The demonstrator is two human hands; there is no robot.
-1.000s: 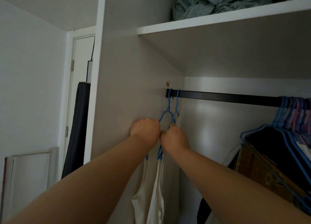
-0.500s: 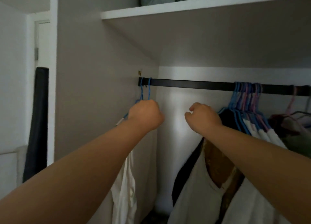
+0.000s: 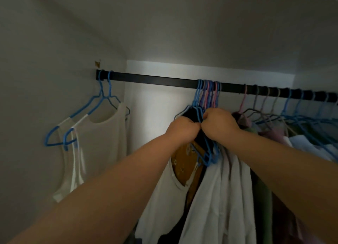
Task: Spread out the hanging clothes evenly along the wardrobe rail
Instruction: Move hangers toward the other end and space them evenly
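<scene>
A black wardrobe rail (image 3: 155, 80) runs from the left wall to the right edge. Two white tank tops (image 3: 102, 139) hang on blue hangers at its far left end. A tight bunch of blue and pink hangers (image 3: 208, 95) with white, black and mustard garments (image 3: 215, 185) hangs mid-rail. My left hand (image 3: 181, 130) and my right hand (image 3: 218, 123) are side by side, both closed on hangers of that bunch just below the hooks. More clothes on hangers (image 3: 292, 115) fill the rail to the right.
The wardrobe's left side wall (image 3: 45, 79) stands close to the tank tops. A shelf underside (image 3: 182, 24) slopes over the rail. A bare stretch of rail lies between the tank tops and the bunch.
My left hand has let go of the tank-top hangers at the left end and moved right. Both hands now grip the middle bunch. The view has shifted right and closer.
</scene>
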